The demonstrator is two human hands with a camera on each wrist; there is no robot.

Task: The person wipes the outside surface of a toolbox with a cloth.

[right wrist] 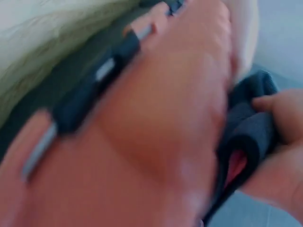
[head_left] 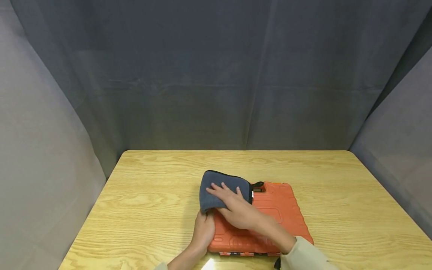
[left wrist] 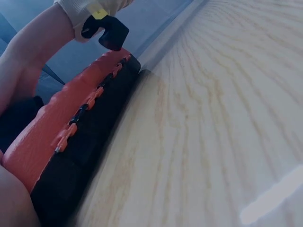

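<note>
An orange-red hard plastic case with a black lower half lies flat on the table. Over its far left corner drapes a blue-grey cloth with black edging and a small white tag. My right hand rests on the cloth with fingers spread. In the right wrist view, the cloth bunches into a fold beside that hand. At the case's left side, my left hand holds the edge, its fingertips hidden by the cloth. Orange and black latches line the near side in the left wrist view.
The light wood table extends around the case on all sides. A dark grey curtain hangs behind it, with pale panels to either side. A black camera mount sits at my right wrist, over the case's near edge.
</note>
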